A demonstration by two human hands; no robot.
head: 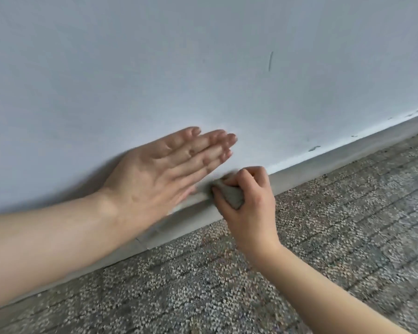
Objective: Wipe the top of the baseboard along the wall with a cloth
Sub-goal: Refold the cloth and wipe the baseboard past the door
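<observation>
baseboard (323, 163), grey, is seen running along the foot of the pale wall (155, 56), rising from lower left to upper right, with speckled carpet (336, 237) laid against it. the left hand (159, 169) is pressed flat on the wall, fingers straight and together, just above the top edge. the right hand (249, 208) is curled tight round a grey cloth (231, 197), which is held on that top edge. rightward the edge is left uncovered to the frame's border.
</observation>
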